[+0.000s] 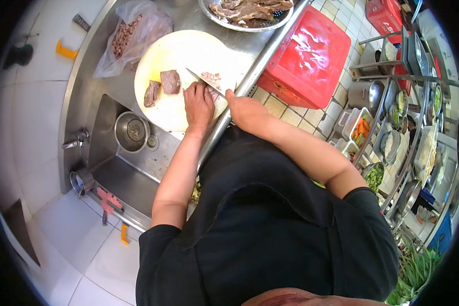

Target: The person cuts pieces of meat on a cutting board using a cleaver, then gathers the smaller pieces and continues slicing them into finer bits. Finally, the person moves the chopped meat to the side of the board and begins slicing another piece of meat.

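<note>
My right hand [245, 113] is closed around the handle of a knife [195, 75], at the right edge of a round white cutting board [171, 51]. The blade points up and left across the board. Against its near side, my left hand [199, 106] rests with bent fingers pressed on meat, which they mostly hide. Small pieces of diced meat [211, 78] lie just beyond the blade. Two larger chunks, a squarish piece of meat [170, 82] and a narrower piece of meat [151, 94], sit on the board left of my left hand.
A plastic bag of chopped meat [126, 38] lies behind the board, and a metal colander [250, 23] with meat strips stands at the back. On the left is a sink [99, 132] with a metal bowl [132, 131]. A red crate [308, 56] stands beyond the counter edge.
</note>
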The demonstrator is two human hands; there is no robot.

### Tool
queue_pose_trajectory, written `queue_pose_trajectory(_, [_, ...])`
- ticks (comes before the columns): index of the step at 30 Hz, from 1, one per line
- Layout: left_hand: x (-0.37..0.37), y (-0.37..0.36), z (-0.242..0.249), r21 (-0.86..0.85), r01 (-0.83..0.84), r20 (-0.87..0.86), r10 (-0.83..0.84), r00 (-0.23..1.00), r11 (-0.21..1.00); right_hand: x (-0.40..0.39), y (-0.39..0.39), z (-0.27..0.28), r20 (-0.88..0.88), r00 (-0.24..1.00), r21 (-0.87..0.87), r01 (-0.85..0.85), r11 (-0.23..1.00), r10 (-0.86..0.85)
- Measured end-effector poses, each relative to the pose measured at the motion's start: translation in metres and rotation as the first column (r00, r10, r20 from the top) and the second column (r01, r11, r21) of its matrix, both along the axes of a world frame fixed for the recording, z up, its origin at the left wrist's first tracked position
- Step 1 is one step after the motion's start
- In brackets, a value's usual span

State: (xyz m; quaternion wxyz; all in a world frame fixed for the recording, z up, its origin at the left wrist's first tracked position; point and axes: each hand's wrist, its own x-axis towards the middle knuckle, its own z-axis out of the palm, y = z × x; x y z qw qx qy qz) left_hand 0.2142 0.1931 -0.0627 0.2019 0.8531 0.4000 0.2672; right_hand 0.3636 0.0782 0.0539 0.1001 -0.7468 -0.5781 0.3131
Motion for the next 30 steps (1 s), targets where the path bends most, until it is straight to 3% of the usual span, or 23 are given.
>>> queue_pose_trajectory(4, [-0.002, 0.001, 0.005, 0.004, 0.009, -0.018, -0.009, 1.000, 1.000, 0.008, 0.022, -0.004, 0.007, 1.000, 0.059, -0.007, 0.998, 0.007])
queue_pose_trajectory(6, [-0.008, 0.008, 0.011, -0.171, 0.066, -0.002, -0.068, 0.998, 0.983, 0.012, 0.028, 0.004, 0.023, 1.000, 0.062, -0.014, 0.998, 0.012])
queue_pose_trajectory(9, [-0.018, 0.007, 0.015, -0.132, 0.071, 0.091, -0.059, 0.994, 0.989, 0.006, 0.006, 0.016, 0.008, 1.000, 0.084, 0.010, 0.996, -0.010])
queue_pose_trajectory(20, [-0.014, 0.007, 0.015, -0.042, 0.088, -0.011, -0.089, 0.996, 0.995, 0.001, -0.022, 0.039, -0.003, 0.999, -0.063, -0.040, 0.997, 0.040])
queue_pose_trajectory(28, [-0.013, 0.006, 0.011, -0.068, 0.059, -0.006, -0.060, 0.998, 0.996, -0.008, 0.006, -0.003, 0.034, 0.999, 0.084, -0.002, 0.996, 0.000])
queue_pose_trajectory(30, [-0.014, 0.006, 0.011, -0.002, 0.065, -0.007, -0.065, 0.998, 0.998, -0.001, 0.018, -0.005, 0.052, 0.999, 0.075, -0.017, 0.997, 0.013])
